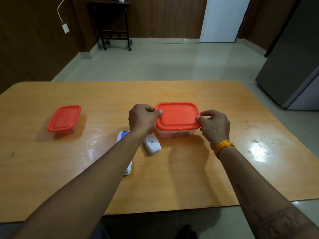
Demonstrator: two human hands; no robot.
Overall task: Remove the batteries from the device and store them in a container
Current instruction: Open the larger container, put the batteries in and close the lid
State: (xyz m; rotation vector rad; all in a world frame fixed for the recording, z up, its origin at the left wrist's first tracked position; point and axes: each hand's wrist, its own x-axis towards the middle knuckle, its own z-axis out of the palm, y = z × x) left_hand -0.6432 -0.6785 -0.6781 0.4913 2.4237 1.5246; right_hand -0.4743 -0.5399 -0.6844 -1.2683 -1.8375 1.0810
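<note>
Both hands, left (143,118) and right (214,125), pinch the container's flexible red lid (177,116) at opposite rims; light, likely snap-fit.

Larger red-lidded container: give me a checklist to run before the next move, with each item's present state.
1. Left hand grips the red lid at its left edge: ok.
2. Right hand pinches the lid's right edge: ok.
3. Larger container rests on the table: ok.
4. Lid sealed all round: cannot tell.
5. Batteries inside: cannot tell; the contents are blurred.
6. White battery cover lies clear of the container: ok.
</note>
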